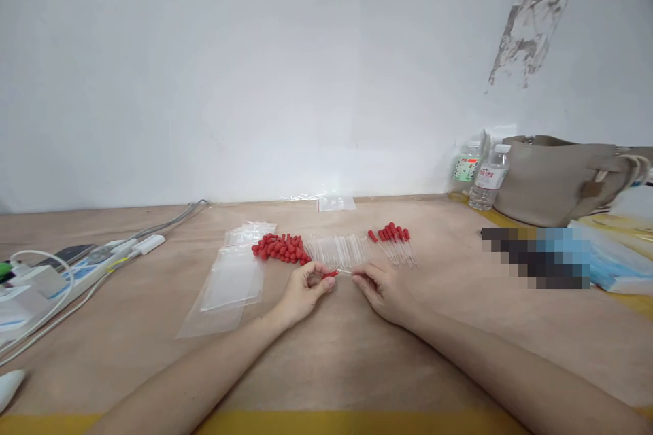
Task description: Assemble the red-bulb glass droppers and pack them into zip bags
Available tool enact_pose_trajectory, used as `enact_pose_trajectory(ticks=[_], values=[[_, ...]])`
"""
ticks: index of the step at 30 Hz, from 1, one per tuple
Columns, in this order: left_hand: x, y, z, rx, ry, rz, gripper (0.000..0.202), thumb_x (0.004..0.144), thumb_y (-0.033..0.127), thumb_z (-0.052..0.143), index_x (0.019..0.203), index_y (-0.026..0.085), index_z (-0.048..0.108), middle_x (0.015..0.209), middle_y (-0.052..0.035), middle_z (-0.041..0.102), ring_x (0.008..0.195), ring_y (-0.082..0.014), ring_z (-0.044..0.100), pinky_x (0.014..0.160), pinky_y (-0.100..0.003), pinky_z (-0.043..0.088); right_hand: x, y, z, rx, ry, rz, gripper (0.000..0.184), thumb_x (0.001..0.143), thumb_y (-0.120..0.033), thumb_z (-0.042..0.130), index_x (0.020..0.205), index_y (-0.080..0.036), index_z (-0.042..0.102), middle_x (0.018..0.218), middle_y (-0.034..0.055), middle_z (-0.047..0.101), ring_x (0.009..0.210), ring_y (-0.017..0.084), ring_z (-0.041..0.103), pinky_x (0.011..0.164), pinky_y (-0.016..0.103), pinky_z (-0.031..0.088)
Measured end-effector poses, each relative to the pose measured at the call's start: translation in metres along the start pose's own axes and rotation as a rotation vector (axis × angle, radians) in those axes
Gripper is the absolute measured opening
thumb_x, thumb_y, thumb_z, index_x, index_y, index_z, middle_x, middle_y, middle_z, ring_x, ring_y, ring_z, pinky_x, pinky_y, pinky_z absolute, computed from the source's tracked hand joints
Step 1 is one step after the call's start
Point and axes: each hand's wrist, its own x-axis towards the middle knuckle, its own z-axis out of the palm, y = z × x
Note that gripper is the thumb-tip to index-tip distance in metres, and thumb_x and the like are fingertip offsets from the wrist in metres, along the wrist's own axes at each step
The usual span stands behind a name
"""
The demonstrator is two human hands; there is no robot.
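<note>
My left hand (300, 293) pinches a red rubber dropper bulb (330, 274) between thumb and fingers. In my right hand (386, 291) is a thin clear dropper tube (345, 272), held by its right end. The tube points left at the bulb's mouth; whether its tip is inside cannot be made out. Just behind my left hand lies a heap of red bulbs (280, 248). A row of clear tubes (337, 251) is spread behind both hands. Several droppers with red bulbs on their tubes (395, 234) lie beyond my right hand.
Clear plastic bags (229, 282) lie left of the bulbs, and a small bag (337, 204) lies by the wall. At far left are a power strip (76, 285) with cables and a phone (66, 255). Two water bottles (490, 178) and a grey bag (556, 180) stand back right.
</note>
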Motion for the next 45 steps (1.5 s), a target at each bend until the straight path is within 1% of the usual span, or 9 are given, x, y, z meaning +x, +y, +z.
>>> enact_pose_trajectory(ticks=[8, 12, 16, 22, 26, 28, 35, 41, 45], values=[[0.000, -0.003, -0.001, 0.000, -0.016, 0.024, 0.028, 0.068, 0.036, 0.064, 0.081, 0.014, 0.052, 0.069, 0.0000, 0.060, 0.062, -0.0119, 0.057, 0.060, -0.022, 0.043, -0.003, -0.002, 0.002, -0.004, 0.013, -0.014, 0.018, 0.085, -0.025, 0.041, 0.086, -0.020, 0.058, 0.075, 0.0018, 0.059, 0.070, 0.013, 0.053, 0.068, 0.027, 0.037], [0.001, -0.006, -0.002, -0.003, -0.037, 0.062, 0.027, 0.069, 0.034, 0.063, 0.084, 0.014, 0.054, 0.071, -0.0007, 0.060, 0.063, -0.0111, 0.056, 0.060, -0.022, 0.043, -0.004, -0.001, 0.002, -0.022, -0.040, -0.002, 0.018, 0.085, -0.025, 0.041, 0.086, -0.021, 0.059, 0.074, 0.0006, 0.060, 0.068, 0.013, 0.053, 0.069, 0.028, 0.034], [0.000, -0.003, -0.001, 0.004, -0.058, 0.081, 0.027, 0.070, 0.037, 0.061, 0.081, 0.012, 0.058, 0.063, 0.0005, 0.057, 0.055, -0.0095, 0.051, 0.056, -0.022, 0.040, -0.005, 0.000, 0.002, -0.003, -0.077, 0.000, 0.017, 0.085, -0.025, 0.043, 0.083, -0.021, 0.059, 0.072, -0.0006, 0.062, 0.065, 0.012, 0.052, 0.069, 0.029, 0.031], [-0.004, 0.002, -0.002, 0.150, -0.066, 0.160, 0.024, 0.075, 0.036, 0.055, 0.077, 0.013, 0.058, 0.060, 0.0020, 0.054, 0.051, -0.0083, 0.046, 0.051, -0.020, 0.036, -0.005, 0.003, 0.000, 0.020, -0.153, -0.022, 0.018, 0.085, -0.026, 0.043, 0.084, -0.022, 0.061, 0.076, -0.0019, 0.064, 0.065, 0.011, 0.054, 0.071, 0.030, 0.029], [-0.008, 0.003, -0.002, 0.320, -0.103, 0.258, 0.019, 0.079, 0.031, 0.051, 0.079, 0.014, 0.060, 0.071, -0.0015, 0.059, 0.064, -0.0116, 0.051, 0.058, -0.021, 0.039, -0.004, 0.005, -0.005, -0.028, -0.197, -0.049, 0.020, 0.085, -0.027, 0.043, 0.085, -0.023, 0.063, 0.076, -0.0008, 0.066, 0.063, 0.011, 0.054, 0.071, 0.031, 0.027], [-0.010, 0.005, -0.002, 0.398, -0.109, 0.289, 0.018, 0.080, 0.029, 0.050, 0.080, 0.015, 0.061, 0.075, -0.0020, 0.060, 0.068, -0.0125, 0.052, 0.060, -0.022, 0.039, -0.004, 0.006, -0.008, -0.071, -0.199, -0.079, 0.020, 0.085, -0.025, 0.044, 0.084, -0.023, 0.063, 0.075, -0.0007, 0.066, 0.063, 0.011, 0.054, 0.070, 0.031, 0.026], [-0.013, 0.008, 0.001, 0.536, -0.095, 0.380, 0.015, 0.080, 0.027, 0.051, 0.079, 0.016, 0.060, 0.073, -0.0025, 0.060, 0.065, -0.0124, 0.053, 0.057, -0.022, 0.040, -0.006, -0.001, -0.011, -0.222, -0.185, -0.159, 0.023, 0.084, -0.022, 0.041, 0.081, -0.020, 0.063, 0.070, -0.0001, 0.063, 0.061, 0.011, 0.050, 0.068, 0.030, 0.021], [-0.014, 0.007, 0.002, 0.581, -0.110, 0.461, 0.015, 0.080, 0.026, 0.050, 0.080, 0.014, 0.059, 0.071, -0.0035, 0.059, 0.064, -0.0121, 0.052, 0.057, -0.022, 0.041, -0.005, -0.010, -0.006, -0.302, -0.235, -0.102, 0.028, 0.085, -0.023, 0.037, 0.067, -0.017, 0.058, 0.062, 0.0004, 0.061, 0.054, 0.010, 0.045, 0.066, 0.029, 0.021], [-0.013, 0.007, 0.002, 0.605, -0.120, 0.485, 0.015, 0.080, 0.026, 0.049, 0.079, 0.014, 0.059, 0.071, -0.0036, 0.059, 0.064, -0.0126, 0.052, 0.058, -0.023, 0.041, -0.003, -0.011, -0.005, -0.271, -0.312, -0.064, 0.028, 0.086, -0.022, 0.034, 0.068, -0.018, 0.055, 0.064, -0.0005, 0.063, 0.055, 0.010, 0.047, 0.070, 0.030, 0.023]])
